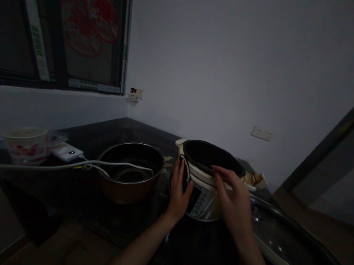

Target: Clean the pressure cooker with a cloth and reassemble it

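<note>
- Front of the rice cooker [204, 192] partly covered by the left hand [180, 192] pressed flat on its side and the right hand [234, 200] across its rim; control-panel buttons between the two hands too small and dim to read.
- Inside of the cooker's dark pot, just behind the right fingertips, lost in shadow.
- Large lidded pan [296, 250] beside the right wrist cut off by the bottom and right edges.
- White cable [54, 164] left of the left hand running out past the left edge.
- Both forearms cropped at the bottom edge.
- Red design on the window [90, 19], far above the hands, blurred and cut by the top edge.
</note>
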Tool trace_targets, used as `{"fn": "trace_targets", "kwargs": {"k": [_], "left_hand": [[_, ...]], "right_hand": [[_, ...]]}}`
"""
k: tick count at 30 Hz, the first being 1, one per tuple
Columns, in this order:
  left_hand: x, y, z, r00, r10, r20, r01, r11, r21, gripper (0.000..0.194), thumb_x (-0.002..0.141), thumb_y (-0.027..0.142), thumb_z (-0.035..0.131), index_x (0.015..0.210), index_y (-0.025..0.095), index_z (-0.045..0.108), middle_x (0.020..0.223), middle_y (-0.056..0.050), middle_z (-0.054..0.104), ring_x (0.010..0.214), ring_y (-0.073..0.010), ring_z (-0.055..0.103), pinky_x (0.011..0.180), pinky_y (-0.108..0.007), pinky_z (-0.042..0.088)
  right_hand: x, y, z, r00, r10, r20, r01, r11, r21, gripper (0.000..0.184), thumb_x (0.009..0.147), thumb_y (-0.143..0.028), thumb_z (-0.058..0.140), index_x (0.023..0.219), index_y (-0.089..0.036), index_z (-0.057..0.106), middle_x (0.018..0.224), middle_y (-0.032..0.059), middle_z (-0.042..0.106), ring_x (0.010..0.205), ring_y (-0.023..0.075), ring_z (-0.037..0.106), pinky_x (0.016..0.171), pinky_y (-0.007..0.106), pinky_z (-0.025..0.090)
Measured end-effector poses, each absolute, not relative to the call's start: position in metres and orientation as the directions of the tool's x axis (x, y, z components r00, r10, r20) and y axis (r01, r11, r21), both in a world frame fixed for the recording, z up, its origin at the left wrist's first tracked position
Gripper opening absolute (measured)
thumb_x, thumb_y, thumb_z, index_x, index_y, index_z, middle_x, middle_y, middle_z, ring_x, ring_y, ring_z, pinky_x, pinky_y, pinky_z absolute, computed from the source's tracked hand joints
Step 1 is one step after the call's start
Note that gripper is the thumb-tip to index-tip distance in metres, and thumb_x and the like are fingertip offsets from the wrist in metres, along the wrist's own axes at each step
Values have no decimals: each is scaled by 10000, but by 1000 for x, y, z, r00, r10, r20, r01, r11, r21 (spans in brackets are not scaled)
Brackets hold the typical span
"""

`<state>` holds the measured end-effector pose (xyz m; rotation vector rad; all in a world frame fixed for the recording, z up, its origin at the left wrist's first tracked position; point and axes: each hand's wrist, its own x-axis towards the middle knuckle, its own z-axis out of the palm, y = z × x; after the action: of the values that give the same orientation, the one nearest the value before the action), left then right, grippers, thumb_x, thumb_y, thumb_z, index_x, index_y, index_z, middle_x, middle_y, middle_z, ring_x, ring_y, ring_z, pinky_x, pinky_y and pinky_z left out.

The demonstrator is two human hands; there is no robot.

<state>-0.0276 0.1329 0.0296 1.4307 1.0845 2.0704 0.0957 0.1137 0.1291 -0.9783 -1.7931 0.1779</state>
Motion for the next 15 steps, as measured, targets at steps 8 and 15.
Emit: {"fn": "trace_targets", "kwargs": {"k": [8, 15], "left_hand": [[-42, 160, 36, -465, 721, 515, -95, -618, 780, 516, 952, 386, 390, 1441, 225, 360, 1559, -11, 266, 1444, -129, 178, 1169, -246, 86], [-57, 192, 43, -371, 872, 320, -351, -451, 821, 478, 973, 342, 340, 1429, 205, 374, 1566, 3, 235, 1439, -88, 171, 1161, -219, 108]], "right_hand": [[46, 157, 142, -370, 804, 465, 929, 330, 169, 459, 990, -390, 266, 1004, -160, 663, 939, 129, 709, 840, 233, 676, 667, 305, 452], [51, 161, 138, -386, 781, 491, 922, 317, 221, 456, 987, -358, 249, 876, -174, 652, 839, 114, 716, 731, 229, 682, 599, 293, 419]]}}
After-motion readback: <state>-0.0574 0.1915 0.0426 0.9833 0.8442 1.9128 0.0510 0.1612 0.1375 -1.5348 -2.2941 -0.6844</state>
